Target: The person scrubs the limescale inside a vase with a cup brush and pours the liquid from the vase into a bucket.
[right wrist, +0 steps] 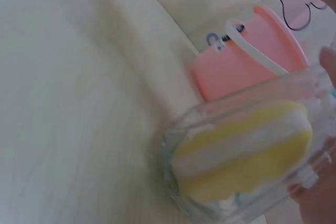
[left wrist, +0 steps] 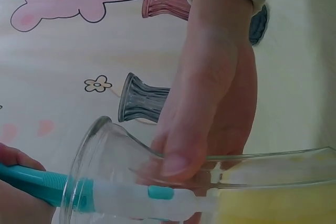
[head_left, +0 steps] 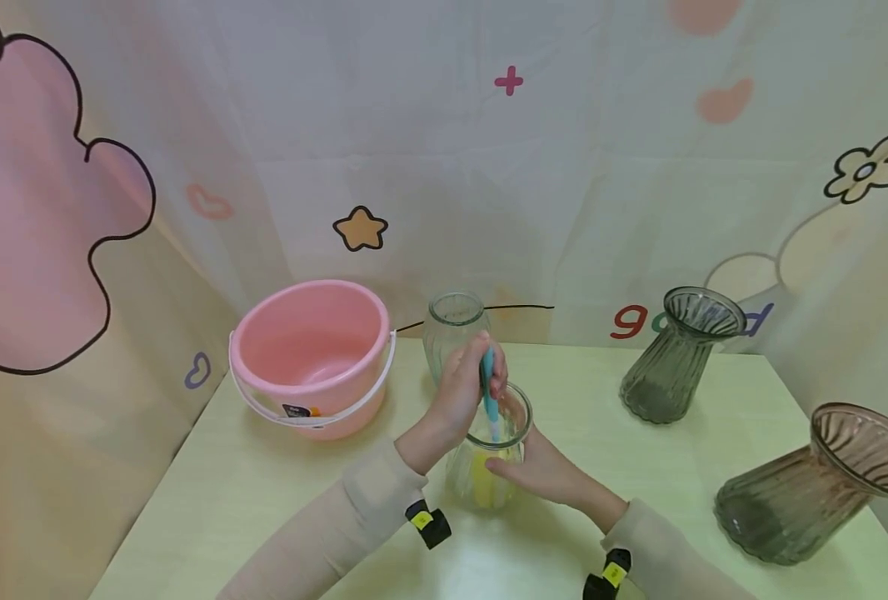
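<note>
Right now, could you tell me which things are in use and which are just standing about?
In use: left hand gripping brush; right hand holding clear vase; yellow sponge inside it.

Standing about: pink bucket, jar, grey vase, brown vase.

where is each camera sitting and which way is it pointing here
Head: worn on the head, looks forward and down at the table; both forearms show, left hand gripping a teal brush handle, right hand holding the clear glass vase.
Left wrist: low beside the vase rim, facing the right hand.
Right wrist: by the vase base, facing the pink bucket; fingertips at the right edge.
All share the vase and yellow sponge.
</note>
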Demonstrator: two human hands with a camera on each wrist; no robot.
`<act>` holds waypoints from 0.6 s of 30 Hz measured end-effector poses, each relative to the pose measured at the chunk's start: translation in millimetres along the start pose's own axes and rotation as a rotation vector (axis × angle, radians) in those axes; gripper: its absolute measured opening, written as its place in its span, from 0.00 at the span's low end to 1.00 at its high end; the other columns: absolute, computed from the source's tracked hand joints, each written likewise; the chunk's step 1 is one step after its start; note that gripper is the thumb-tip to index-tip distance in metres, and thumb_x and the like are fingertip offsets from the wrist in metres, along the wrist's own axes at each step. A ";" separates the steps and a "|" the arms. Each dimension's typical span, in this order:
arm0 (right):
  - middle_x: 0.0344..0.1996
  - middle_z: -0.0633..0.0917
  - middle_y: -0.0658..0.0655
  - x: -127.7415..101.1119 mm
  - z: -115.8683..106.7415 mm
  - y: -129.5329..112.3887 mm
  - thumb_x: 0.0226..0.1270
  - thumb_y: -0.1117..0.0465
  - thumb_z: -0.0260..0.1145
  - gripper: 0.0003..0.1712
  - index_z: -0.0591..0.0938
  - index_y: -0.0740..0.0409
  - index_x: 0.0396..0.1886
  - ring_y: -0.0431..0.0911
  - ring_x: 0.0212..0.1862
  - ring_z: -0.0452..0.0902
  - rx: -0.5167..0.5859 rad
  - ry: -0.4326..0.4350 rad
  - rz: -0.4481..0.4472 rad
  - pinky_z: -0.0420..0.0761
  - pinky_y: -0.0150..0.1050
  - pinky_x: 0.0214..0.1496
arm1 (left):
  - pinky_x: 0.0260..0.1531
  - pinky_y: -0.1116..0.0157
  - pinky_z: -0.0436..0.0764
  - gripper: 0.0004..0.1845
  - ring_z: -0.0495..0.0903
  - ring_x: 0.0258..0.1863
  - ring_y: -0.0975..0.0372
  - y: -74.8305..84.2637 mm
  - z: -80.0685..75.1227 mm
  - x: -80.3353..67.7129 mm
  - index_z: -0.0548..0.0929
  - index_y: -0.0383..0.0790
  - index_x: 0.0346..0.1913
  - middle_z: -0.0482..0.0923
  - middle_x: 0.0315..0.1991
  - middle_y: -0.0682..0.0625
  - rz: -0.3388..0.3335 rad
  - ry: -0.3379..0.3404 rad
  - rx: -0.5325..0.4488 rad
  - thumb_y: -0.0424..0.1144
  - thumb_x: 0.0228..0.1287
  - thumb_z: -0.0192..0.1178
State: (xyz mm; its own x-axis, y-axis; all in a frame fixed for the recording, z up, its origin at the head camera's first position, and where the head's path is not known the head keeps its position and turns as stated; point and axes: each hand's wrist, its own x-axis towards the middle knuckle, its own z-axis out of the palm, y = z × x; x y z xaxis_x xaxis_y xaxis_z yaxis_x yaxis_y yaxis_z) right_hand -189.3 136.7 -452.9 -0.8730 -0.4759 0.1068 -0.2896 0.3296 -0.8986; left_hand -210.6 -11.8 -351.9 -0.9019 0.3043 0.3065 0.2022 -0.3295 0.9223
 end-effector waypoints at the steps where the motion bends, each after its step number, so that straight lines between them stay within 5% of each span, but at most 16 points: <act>1: 0.72 0.48 0.59 -0.3 -2.8 0.6 0.60 0.59 0.65 0.51 0.41 0.47 0.73 0.58 0.71 0.44 -0.010 -0.023 0.006 0.52 0.63 0.65 | 0.21 0.69 0.65 0.23 0.64 0.16 0.63 0.1 -0.6 -0.3 0.65 0.39 0.18 0.63 0.14 0.55 0.000 -0.003 -0.003 0.46 0.71 0.34; 10: 0.69 0.57 0.59 3.9 -3.6 5.4 0.57 0.58 0.68 0.49 0.48 0.49 0.72 0.56 0.70 0.50 -0.033 -0.005 -0.067 0.55 0.60 0.65 | 0.20 0.69 0.65 0.22 0.63 0.15 0.64 9.2 3.4 -1.9 0.66 0.40 0.18 0.63 0.13 0.55 0.006 -0.003 -0.050 0.45 0.70 0.34; 18: 0.58 0.69 0.57 5.2 1.8 -5.2 0.52 0.61 0.71 0.42 0.59 0.56 0.64 0.51 0.59 0.64 -0.037 0.084 -0.093 0.62 0.55 0.61 | 0.20 0.69 0.63 0.22 0.61 0.14 0.63 49.2 7.8 7.1 0.66 0.41 0.17 0.62 0.12 0.54 0.084 -0.020 -0.065 0.44 0.70 0.34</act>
State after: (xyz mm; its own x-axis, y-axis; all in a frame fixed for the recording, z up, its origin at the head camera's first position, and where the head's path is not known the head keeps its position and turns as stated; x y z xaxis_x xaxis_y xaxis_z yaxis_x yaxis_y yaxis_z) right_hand -191.6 131.0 -448.4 -0.8713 -0.4359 0.2255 -0.3834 0.3178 -0.8672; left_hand -204.1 -18.8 -302.5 -0.8748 0.2906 0.3877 0.2513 -0.4120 0.8758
